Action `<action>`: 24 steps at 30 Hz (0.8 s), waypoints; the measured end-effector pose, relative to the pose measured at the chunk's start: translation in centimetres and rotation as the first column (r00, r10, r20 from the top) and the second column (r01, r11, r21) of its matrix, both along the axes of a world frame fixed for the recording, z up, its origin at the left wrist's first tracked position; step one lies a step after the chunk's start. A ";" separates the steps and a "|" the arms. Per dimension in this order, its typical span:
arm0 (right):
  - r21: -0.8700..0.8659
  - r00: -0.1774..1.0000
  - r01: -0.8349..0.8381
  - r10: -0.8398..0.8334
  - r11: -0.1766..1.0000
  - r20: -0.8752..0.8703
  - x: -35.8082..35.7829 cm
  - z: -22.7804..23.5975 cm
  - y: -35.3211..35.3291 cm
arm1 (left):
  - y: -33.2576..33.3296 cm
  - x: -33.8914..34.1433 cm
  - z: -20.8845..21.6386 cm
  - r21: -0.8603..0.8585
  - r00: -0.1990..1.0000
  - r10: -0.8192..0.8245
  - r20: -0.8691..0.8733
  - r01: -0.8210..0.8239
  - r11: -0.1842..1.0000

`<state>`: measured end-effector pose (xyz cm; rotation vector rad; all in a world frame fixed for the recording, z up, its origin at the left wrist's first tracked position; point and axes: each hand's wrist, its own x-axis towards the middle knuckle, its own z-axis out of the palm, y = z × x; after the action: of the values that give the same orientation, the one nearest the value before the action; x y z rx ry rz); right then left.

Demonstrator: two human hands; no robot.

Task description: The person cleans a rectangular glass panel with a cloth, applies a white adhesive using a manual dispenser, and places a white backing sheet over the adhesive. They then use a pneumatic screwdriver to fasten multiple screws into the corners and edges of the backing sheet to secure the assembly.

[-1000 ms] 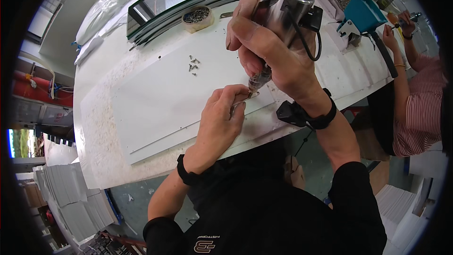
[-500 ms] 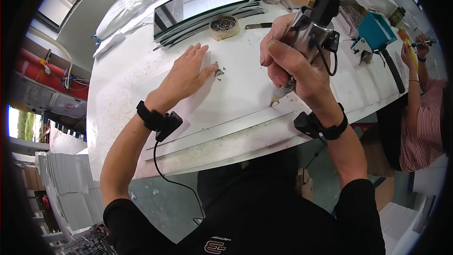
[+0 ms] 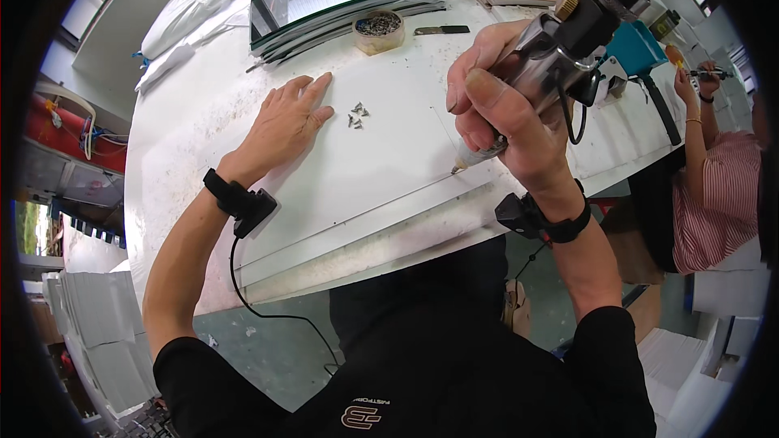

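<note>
My left hand (image 3: pixel 282 123) lies flat on a white panel (image 3: pixel 365 174), fingers stretched out. Just right of its thumb sits a small group of loose screws (image 3: pixel 358 117). My right hand (image 3: pixel 519 113) is wrapped round a silver and black power screwdriver (image 3: pixel 591 28), which tilts so that its tip (image 3: pixel 456 169) points down at the panel near its front edge. Whether a screw sits under the tip is too small to tell. Both wrists wear black straps with a small box.
Behind stand a round tub (image 3: pixel 378 44) of screws, a dark flat blade (image 3: pixel 442 30) and a stack of mirror-like sheets (image 3: pixel 337 2). A teal tool with a black handle (image 3: pixel 661 109) lies to the right. Beyond it a person in a striped top (image 3: pixel 718 203) works with both hands.
My left hand has drawn away from the screws, which now lie in the open. The screwdriver's tip still points at the panel's front edge. The whole view has shifted slightly.
</note>
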<state>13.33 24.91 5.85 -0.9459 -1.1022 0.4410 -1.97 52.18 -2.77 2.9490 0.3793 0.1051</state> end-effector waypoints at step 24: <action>-0.043 0.995 -0.096 0.097 0.994 0.026 -0.8 -0.3 1.2 | -13.3 -7.2 1.5 0.018 0.946 -0.320 -0.044 0.321 0.947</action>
<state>12.54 26.12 5.55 -0.9402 -1.1715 0.5333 -9.13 38.93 -1.26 2.9938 -0.1023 0.0089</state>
